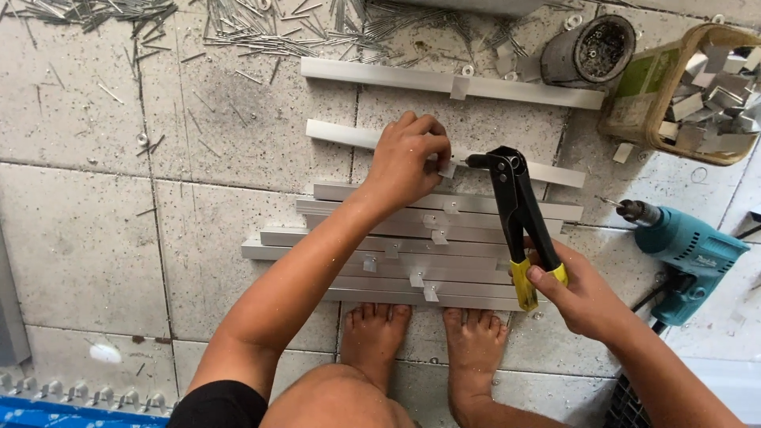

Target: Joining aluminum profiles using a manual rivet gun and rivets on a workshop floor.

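Note:
My left hand [406, 162] presses down on a small metal bracket [448, 169] on an aluminium strip [349, 135] lying on the tiled floor. My right hand [585, 297] grips the yellow-tipped handles of a black hand riveter [517, 210]. The riveter's nose points left and meets the bracket next to my left fingers. Below that strip lies a stack of several aluminium strips [380, 238] with small brackets riveted on. My bare feet [424, 337] rest at the near edge of the stack.
Another strip [396, 77] lies farther up. Loose rivet pins [261, 28] are scattered along the top. A grey round tin [590, 51] and a box of metal brackets [697, 95] sit top right. A teal electric drill [686, 246] lies at the right.

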